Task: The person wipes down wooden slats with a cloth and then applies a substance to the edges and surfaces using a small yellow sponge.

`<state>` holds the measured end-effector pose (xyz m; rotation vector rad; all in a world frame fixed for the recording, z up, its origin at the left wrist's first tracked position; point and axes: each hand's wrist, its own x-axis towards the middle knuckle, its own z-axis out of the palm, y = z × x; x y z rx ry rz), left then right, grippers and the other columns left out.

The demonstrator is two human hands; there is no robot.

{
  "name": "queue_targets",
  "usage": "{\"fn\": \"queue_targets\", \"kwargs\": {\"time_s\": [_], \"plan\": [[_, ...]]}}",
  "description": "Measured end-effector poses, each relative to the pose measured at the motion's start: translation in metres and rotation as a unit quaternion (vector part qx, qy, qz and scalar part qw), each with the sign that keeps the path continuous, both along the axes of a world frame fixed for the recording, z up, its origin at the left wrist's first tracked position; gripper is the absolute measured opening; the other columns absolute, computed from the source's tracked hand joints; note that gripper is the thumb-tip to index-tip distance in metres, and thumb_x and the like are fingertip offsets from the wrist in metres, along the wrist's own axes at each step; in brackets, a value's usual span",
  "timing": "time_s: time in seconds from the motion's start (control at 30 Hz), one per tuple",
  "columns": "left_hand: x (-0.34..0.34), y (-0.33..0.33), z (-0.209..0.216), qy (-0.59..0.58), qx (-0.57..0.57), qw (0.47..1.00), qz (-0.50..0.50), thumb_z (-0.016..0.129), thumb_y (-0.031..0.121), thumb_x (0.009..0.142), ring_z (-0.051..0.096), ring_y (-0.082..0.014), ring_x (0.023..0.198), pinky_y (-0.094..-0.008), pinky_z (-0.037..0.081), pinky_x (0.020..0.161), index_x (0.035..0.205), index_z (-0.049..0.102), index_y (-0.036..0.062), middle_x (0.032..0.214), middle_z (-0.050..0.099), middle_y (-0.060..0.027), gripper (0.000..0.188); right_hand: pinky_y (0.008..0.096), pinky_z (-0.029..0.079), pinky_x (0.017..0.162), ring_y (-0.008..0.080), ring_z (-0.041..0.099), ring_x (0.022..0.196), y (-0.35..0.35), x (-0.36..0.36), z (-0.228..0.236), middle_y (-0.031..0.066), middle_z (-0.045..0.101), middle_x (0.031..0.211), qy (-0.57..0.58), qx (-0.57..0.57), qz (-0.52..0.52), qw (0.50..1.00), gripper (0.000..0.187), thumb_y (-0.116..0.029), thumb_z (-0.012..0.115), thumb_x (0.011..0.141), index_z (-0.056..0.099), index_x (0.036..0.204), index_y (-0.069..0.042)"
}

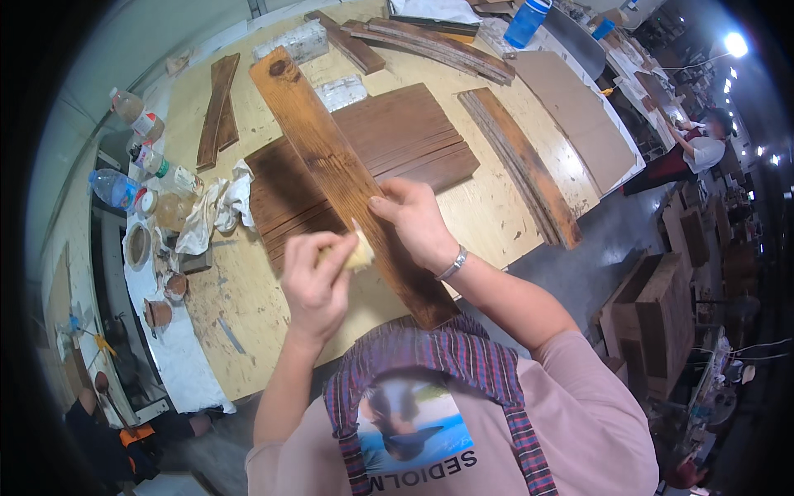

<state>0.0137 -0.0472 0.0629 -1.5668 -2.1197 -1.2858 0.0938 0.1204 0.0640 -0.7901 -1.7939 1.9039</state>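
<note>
A long brown-stained wooden board (318, 153) with a dark knot at its far end slants across the middle, its near end close to my body. My right hand (416, 221) grips its right edge, thumb on the upper face and fingers partly hidden behind. My left hand (316, 277) pinches a small yellowish pad (361, 253) at the board's left edge; whether it is sponge or folded abrasive I cannot tell. Under the raised board lies a wide dark brown panel (405, 132) made of several planks, resting on wrapped silvery blocks (341, 93).
Stained strips (218, 112) lie at the left of the plywood table (240, 289), with more boards (525, 165) on the right. Bottles (136, 114), crumpled cloths (207, 217) and jars (139, 246) line the left edge. A blue container (527, 23) stands far right. Another person (701, 149) works beyond.
</note>
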Motion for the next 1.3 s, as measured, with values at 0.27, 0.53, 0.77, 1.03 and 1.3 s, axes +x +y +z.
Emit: {"fn": "queue_targets", "kwargs": {"time_s": [0.27,0.53,0.77,1.03,1.3], "plan": [[0.003,-0.007,-0.007,0.004,-0.02,0.999,-0.041,0.07,-0.005,0.063,0.057,-0.0281,0.089,-0.0384,0.05,0.075,0.099,0.073,0.0082,0.096,0.063,-0.0066,0.038,0.0293,0.05,0.069,0.0122,0.06,0.074,-0.003,-0.001,0.001,0.0112,0.069,0.082,0.03,0.021,-0.009,0.999,0.018,-0.005,0.065,0.088,0.066,0.097,0.011],[-0.003,0.005,-0.006,0.022,-0.023,0.999,-0.04,0.067,-0.006,0.063,0.057,-0.028,0.091,-0.0384,0.051,0.075,0.098,0.074,0.0092,0.095,0.064,-0.006,0.039,0.0281,0.049,0.068,0.0114,0.06,0.074,0.002,-0.001,0.002,0.0103,0.069,0.082,0.016,0.006,-0.005,1.0,0.018,-0.004,0.065,0.087,0.068,0.097,0.01],[-0.014,-0.05,-0.035,-0.328,0.014,0.944,0.043,0.074,0.0,0.076,0.061,-0.0225,0.09,-0.0335,0.05,0.083,0.107,0.064,0.0025,0.101,0.064,-0.0089,0.033,0.0278,0.05,0.072,0.0134,0.062,0.081,0.004,-0.005,-0.006,0.0062,0.067,0.087,-0.025,0.02,-0.006,0.999,0.022,-0.01,0.067,0.084,0.066,0.098,0.007],[-0.061,-0.178,-0.091,-0.633,0.267,0.707,0.167,0.058,0.002,0.091,0.062,-0.0175,0.096,-0.0307,0.052,0.084,0.12,0.054,-0.0003,0.106,0.063,-0.0108,0.029,0.033,0.044,0.104,0.0202,0.054,0.121,0.036,0.017,-0.013,0.0096,0.054,0.134,0.112,-0.15,0.036,0.982,0.057,-0.005,0.063,0.091,0.038,0.142,-0.005],[-0.128,-0.319,-0.099,-0.409,0.252,0.764,0.431,0.065,-0.004,0.086,0.061,-0.0155,0.098,-0.0275,0.047,0.087,0.115,0.059,-0.0036,0.107,0.064,-0.0094,0.03,0.0354,0.046,0.099,0.021,0.057,0.113,0.042,0.019,-0.023,0.0075,0.057,0.126,0.076,-0.139,-0.005,0.987,0.047,-0.007,0.058,0.095,0.043,0.14,-0.007]]}}
